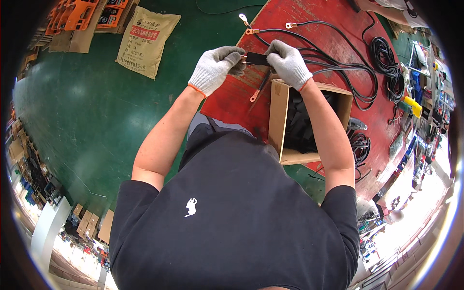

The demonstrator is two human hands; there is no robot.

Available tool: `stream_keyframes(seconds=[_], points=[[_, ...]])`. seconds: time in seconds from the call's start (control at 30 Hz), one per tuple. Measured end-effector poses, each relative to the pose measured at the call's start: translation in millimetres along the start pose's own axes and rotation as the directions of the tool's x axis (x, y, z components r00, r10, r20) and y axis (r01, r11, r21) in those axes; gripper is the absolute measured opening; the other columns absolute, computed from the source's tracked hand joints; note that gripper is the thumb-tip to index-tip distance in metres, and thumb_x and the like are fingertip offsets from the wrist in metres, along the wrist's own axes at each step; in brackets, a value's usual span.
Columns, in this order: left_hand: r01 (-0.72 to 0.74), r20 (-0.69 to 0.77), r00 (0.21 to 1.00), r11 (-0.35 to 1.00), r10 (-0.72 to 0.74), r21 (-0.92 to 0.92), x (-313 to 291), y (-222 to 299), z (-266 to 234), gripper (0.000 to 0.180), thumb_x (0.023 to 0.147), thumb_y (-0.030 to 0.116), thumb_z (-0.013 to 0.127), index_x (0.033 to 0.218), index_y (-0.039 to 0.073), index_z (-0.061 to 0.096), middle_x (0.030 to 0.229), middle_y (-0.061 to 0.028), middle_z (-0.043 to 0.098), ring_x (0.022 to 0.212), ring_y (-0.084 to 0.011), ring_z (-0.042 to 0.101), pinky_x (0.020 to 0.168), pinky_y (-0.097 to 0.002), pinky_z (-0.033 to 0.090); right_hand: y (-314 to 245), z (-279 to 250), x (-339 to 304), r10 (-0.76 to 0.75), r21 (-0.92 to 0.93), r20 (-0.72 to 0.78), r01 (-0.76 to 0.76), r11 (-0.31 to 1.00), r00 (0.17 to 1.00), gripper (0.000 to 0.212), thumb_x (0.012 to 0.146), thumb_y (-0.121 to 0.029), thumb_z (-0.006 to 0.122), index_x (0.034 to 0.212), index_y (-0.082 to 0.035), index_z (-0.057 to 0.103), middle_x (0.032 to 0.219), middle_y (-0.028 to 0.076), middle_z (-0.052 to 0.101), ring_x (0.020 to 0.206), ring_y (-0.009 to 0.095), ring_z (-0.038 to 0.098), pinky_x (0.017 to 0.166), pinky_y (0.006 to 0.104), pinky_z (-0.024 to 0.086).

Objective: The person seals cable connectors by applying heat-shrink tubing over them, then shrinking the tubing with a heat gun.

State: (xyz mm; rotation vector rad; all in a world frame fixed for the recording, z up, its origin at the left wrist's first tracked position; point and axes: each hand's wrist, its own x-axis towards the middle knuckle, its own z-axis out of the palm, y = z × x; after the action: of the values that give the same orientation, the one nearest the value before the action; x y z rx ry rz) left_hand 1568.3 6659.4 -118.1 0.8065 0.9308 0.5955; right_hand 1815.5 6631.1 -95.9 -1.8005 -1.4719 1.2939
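Note:
Both my hands wear white knit gloves with grey fingertips and orange cuffs. My left hand (216,67) is closed in a pinch on a copper-coloured cable end, only a sliver of which shows at the fingertips. My right hand (288,64) is closed on a flat black sleeve (257,58), which spans the gap between the hands. Just below it, a black cable with a copper ring lug (253,96) lies on the red table (237,104). Beneath my right forearm stands an open cardboard box (277,118) with black pieces inside.
Black cables with lugs (291,25) run across the table to the right. Coiled cable (384,55), a heat gun (357,124) and a yellow-ended tool (412,106) lie farther right. A printed sack (147,42) and orange parts (79,15) are on the green floor side.

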Motion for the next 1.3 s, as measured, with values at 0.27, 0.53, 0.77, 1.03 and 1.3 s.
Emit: stream_keyframes(seconds=[0.27, 0.53, 0.77, 1.03, 1.3], points=[[0.1, -0.053, 0.994, 0.993, -0.097, 0.065, -4.0, 4.5, -7.5, 0.032, 0.106, 0.024, 0.068, 0.12, -0.005, 0.069, 0.099, -0.0134, 0.076, 0.077, -0.0179, 0.074, 0.067, -0.0301, 0.063, 3.6, 5.1, 1.6, -0.026, 0.039, 0.175, 0.019, 0.999, 0.984, 0.021, 0.099, -0.014, 0.064, 0.116, -0.003, 0.069, 0.087, 0.0, 0.063, 0.074, 0.008, 0.056, 0.068, 0.0257, 0.05], [0.154, -0.069, 0.987, 0.984, -0.148, 0.091, -10.6, 10.4, -4.0, 0.033, 0.105, 0.026, 0.068, 0.117, -0.005, 0.07, 0.095, -0.0126, 0.074, 0.074, -0.0172, 0.073, 0.063, -0.0297, 0.061, -5.2, 9.6, 1.2, -0.026, 0.011, 0.22, 0.024, 1.0, 0.975, 0.02, 0.102, -0.019, 0.065, 0.116, -0.005, 0.071, 0.089, 0.0, 0.065, 0.076, 0.009, 0.056, 0.069, 0.0274, 0.05], [0.195, -0.092, 0.978, 0.978, -0.188, 0.071, -14.9, 7.7, -5.3, 0.031, 0.106, 0.024, 0.066, 0.117, -0.004, 0.07, 0.094, -0.0128, 0.074, 0.073, -0.0176, 0.072, 0.063, -0.0296, 0.062, -10.9, 14.7, 4.8, 0.012, -0.117, 0.254, 0.019, 0.993, 0.967, 0.026, 0.101, -0.022, 0.067, 0.12, -0.004, 0.07, 0.098, 0.007, 0.07, 0.086, 0.016, 0.063, 0.082, 0.0315, 0.053], [0.24, -0.075, 0.968, 0.971, -0.239, 0.003, -17.9, -11.0, -24.8, 0.029, 0.105, 0.02, 0.065, 0.12, -0.005, 0.069, 0.094, -0.0127, 0.073, 0.074, -0.0187, 0.072, 0.063, -0.0302, 0.061, 6.0, 28.5, -13.6, -0.257, -0.355, 0.196, 0.313, 0.881, 0.946, 0.042, 0.089, -0.029, 0.078, 0.128, -0.015, 0.068, 0.111, 0.012, 0.074, 0.098, 0.034, 0.072, 0.087, 0.042, 0.059], [0.314, -0.04, 0.948, 0.948, -0.316, -0.045, -29.3, -28.3, -35.9, 0.026, 0.105, 0.018, 0.064, 0.116, -0.005, 0.07, 0.093, -0.011, 0.072, 0.074, -0.0183, 0.071, 0.066, -0.0303, 0.062, 18.5, 48.7, -19.0, -0.328, -0.43, 0.225, 0.396, 0.811, 0.917, 0.049, 0.085, -0.024, 0.083, 0.132, -0.016, 0.068, 0.117, 0.01, 0.074, 0.103, 0.034, 0.072, 0.09, 0.042, 0.059]])
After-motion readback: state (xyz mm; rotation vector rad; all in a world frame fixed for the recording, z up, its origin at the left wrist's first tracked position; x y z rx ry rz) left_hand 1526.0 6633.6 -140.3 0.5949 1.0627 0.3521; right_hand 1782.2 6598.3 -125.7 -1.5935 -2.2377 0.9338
